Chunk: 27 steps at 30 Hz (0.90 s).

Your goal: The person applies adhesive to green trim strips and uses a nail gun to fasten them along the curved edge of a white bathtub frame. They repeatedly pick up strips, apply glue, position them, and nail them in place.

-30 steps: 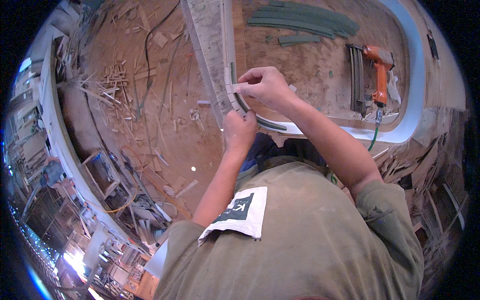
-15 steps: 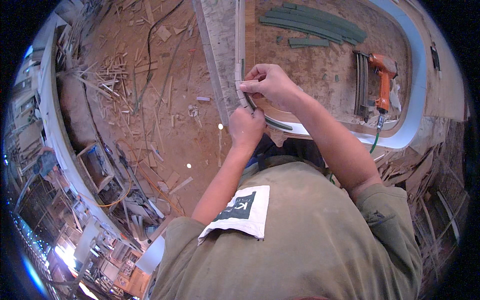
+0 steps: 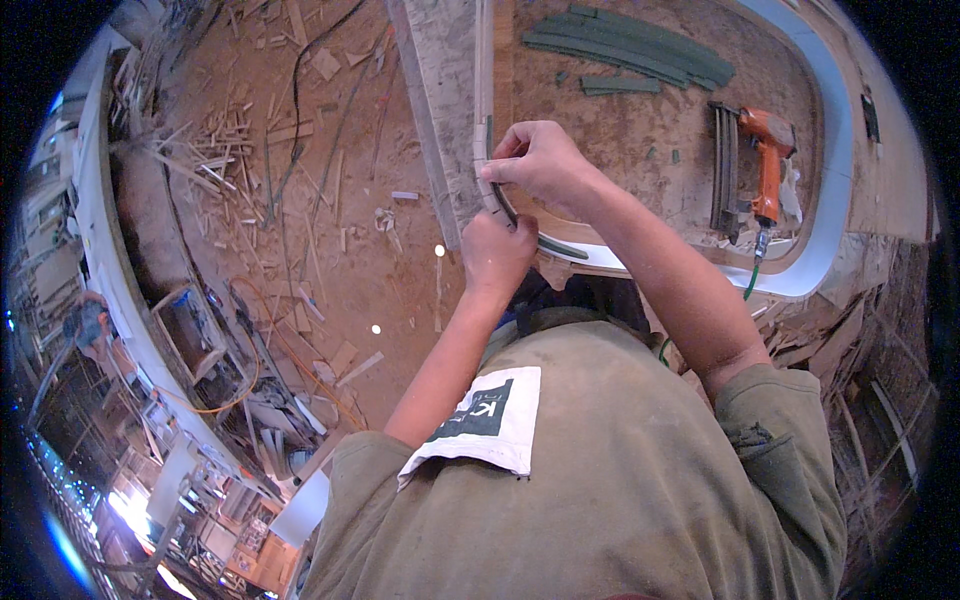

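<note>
In the head view, both bare hands work near the top middle, at the bend of a pale strip marked by cross lines, which follows the edge of a frame and curves toward the body. The left hand is closed around this bend, with the thumb on top, and grasps the pale strip together with a dark green strip that lies along its inner side and comes out to the right of the fist. The right hand is a little higher; its thumb and index finger are pinched together at the pale strip, but what is between the tips I cannot tell, because the fingers hide it. Beyond the right hand, a pile of green strips lies on a brown, dusty panel. To the right, an orange nail gun rests there, joined to a green hose, and near it curves a white rim. On the left, wood scraps and a dark cable are scattered over the floor.
</note>
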Tool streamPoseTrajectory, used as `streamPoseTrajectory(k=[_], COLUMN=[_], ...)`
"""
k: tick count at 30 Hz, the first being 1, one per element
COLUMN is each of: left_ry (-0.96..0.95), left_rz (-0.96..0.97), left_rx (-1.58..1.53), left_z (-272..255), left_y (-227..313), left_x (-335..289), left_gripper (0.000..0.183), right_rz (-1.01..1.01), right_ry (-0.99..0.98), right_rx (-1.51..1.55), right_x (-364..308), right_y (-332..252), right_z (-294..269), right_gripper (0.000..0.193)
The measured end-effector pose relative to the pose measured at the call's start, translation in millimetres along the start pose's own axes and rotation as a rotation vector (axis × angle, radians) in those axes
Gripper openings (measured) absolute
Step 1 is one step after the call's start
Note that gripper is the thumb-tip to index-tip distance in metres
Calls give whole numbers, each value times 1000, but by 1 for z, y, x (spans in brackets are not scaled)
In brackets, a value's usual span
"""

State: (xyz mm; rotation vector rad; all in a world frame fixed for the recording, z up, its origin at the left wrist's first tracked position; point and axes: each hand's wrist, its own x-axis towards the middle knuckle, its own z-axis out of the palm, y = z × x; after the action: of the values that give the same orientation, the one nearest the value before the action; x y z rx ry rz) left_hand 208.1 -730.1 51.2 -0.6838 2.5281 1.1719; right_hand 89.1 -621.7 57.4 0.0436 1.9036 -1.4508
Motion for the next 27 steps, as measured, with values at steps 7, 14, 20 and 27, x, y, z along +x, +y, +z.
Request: streamPoseTrajectory(k=[7,14,20,27], left_ry=[-58,8,-11,-24], left_rz=[-14,-14,-5,-3], left_rx=[36,41,6,10], left_z=[0,-1,0,-2], left_y=[-4,5,1,4], left_x=[2,1,3,1], left_gripper=[39,38,34,33], right_rz=[-10,-43,2,-118], right_ry=[12,-36,-30,22], right_rx=[-28,41,137,112], right_x=[6,7,0,-8], right_y=[6,12,13,28], right_z=[1,-2,2,6], right_gripper=[26,24,19,18])
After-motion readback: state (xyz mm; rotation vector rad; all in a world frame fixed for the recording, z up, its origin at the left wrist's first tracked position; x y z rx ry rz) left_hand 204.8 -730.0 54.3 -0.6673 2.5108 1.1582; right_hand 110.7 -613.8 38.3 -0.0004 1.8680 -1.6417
